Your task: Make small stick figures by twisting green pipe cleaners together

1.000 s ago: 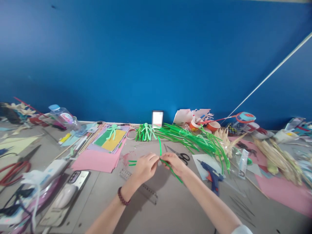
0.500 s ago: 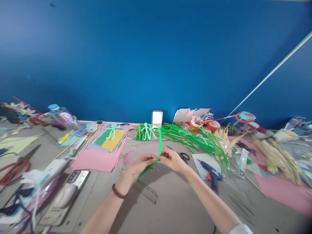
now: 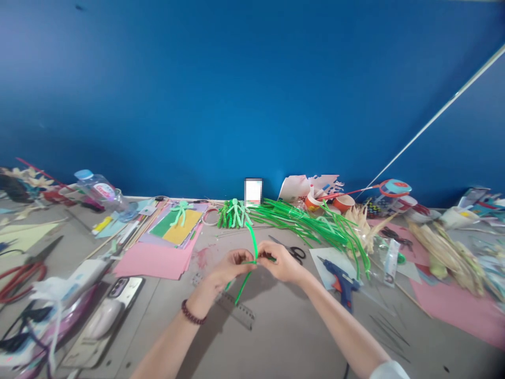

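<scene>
Between my two hands are green pipe cleaners (image 3: 252, 239), crossing where my fingertips meet. One end rises above the hands, and other ends hang down over the ruler. My left hand (image 3: 231, 267) is closed, thumb and fingers pinching the green strands. From the other side my right hand (image 3: 279, 261) pinches them at the crossing point. Below the hands lies a clear ruler (image 3: 240, 311) on the table. Just beyond my right hand rest black scissors (image 3: 298, 252). Small green pipe-cleaner figures (image 3: 236, 213) stand or lie against the back wall.
A pile of green pipe cleaners (image 3: 307, 223) spreads to the right. Nearby lies a blue glue gun (image 3: 341, 279) on white paper. To the left are pink paper sheets (image 3: 158, 259), a phone (image 3: 106, 321), red-handled scissors (image 3: 23, 276) and a plastic bottle (image 3: 100, 189).
The upright green end has become shorter and leans left. Lower ends now stick out apart beneath my hands, where before one strand ran down along my left palm. Both hands stay nearly in place.
</scene>
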Motion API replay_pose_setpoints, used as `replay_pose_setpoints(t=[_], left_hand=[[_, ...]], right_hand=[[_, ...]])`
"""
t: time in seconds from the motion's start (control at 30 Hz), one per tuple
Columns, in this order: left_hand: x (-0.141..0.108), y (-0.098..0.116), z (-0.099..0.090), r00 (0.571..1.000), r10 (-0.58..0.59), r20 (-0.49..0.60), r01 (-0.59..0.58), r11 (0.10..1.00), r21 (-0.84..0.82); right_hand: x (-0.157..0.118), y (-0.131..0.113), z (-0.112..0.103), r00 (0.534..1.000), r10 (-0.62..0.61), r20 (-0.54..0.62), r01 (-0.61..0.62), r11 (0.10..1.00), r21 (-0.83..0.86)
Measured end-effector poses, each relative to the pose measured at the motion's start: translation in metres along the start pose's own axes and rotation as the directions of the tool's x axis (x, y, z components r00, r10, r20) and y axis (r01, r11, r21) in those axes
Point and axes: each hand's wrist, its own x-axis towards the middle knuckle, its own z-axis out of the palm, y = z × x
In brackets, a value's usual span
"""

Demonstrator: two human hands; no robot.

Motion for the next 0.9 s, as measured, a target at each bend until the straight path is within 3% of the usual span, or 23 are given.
replay_pose_setpoints(t=[0.17, 0.23, 0.3, 0.37, 0.4, 0.5, 0.57, 0.6, 0.67, 0.73, 0.77, 0.8, 0.87, 0.9], left_hand=[[0.003, -0.005, 0.005, 0.954, 0.172, -0.245, -0.114, 0.966, 0.232], [0.002, -0.008, 0.008, 0.908, 0.274, -0.317, -0.151, 0.919, 0.363], [0.000, -0.013, 0.009, 0.834, 0.432, -0.343, -0.191, 0.809, 0.555], [-0.005, -0.019, 0.009, 0.745, 0.604, -0.283, -0.212, 0.617, 0.758], [-0.007, -0.023, 0.008, 0.704, 0.668, -0.242, -0.199, 0.511, 0.836], [-0.011, -0.030, 0.006, 0.651, 0.759, -0.027, -0.216, 0.219, 0.952], [-0.012, -0.028, 0.006, 0.633, 0.773, 0.033, -0.226, 0.144, 0.963], [-0.012, -0.025, 0.007, 0.631, 0.775, 0.032, -0.232, 0.149, 0.961], [-0.012, -0.017, 0.010, 0.658, 0.753, -0.012, -0.257, 0.239, 0.936], [-0.012, -0.008, 0.013, 0.730, 0.682, -0.042, -0.321, 0.397, 0.860], [-0.011, -0.004, 0.013, 0.751, 0.654, -0.088, -0.316, 0.473, 0.823], [-0.010, -0.001, 0.012, 0.745, 0.654, -0.129, -0.314, 0.516, 0.797], [-0.007, 0.003, 0.009, 0.730, 0.667, -0.150, -0.337, 0.542, 0.770], [-0.005, 0.004, 0.007, 0.743, 0.659, -0.117, -0.360, 0.541, 0.760]], right_hand=[[0.000, 0.001, 0.008, 0.989, 0.065, -0.133, -0.066, 0.998, -0.006], [0.001, 0.001, 0.015, 0.971, 0.121, -0.206, -0.118, 0.993, 0.026], [0.004, 0.001, 0.023, 0.941, 0.209, -0.268, -0.187, 0.976, 0.108], [0.006, 0.001, 0.030, 0.899, 0.351, -0.263, -0.270, 0.915, 0.299], [0.006, 0.001, 0.033, 0.872, 0.445, -0.204, -0.328, 0.840, 0.432], [0.007, 0.000, 0.037, 0.793, 0.607, 0.052, -0.455, 0.533, 0.713], [0.006, 0.001, 0.035, 0.783, 0.613, 0.110, -0.475, 0.473, 0.742], [0.005, 0.002, 0.032, 0.795, 0.602, 0.077, -0.465, 0.523, 0.715], [0.004, 0.006, 0.025, 0.843, 0.533, -0.078, -0.406, 0.724, 0.558], [0.004, 0.008, 0.015, 0.909, 0.338, -0.245, -0.275, 0.926, 0.258], [0.004, 0.008, 0.010, 0.935, 0.235, -0.267, -0.210, 0.971, 0.118], [0.003, 0.007, 0.005, 0.962, 0.128, -0.241, -0.128, 0.992, 0.014], [0.003, 0.006, -0.003, 0.988, -0.041, -0.148, 0.027, 0.995, -0.099], [0.003, 0.005, -0.006, 0.990, -0.092, -0.105, 0.079, 0.990, -0.118]])
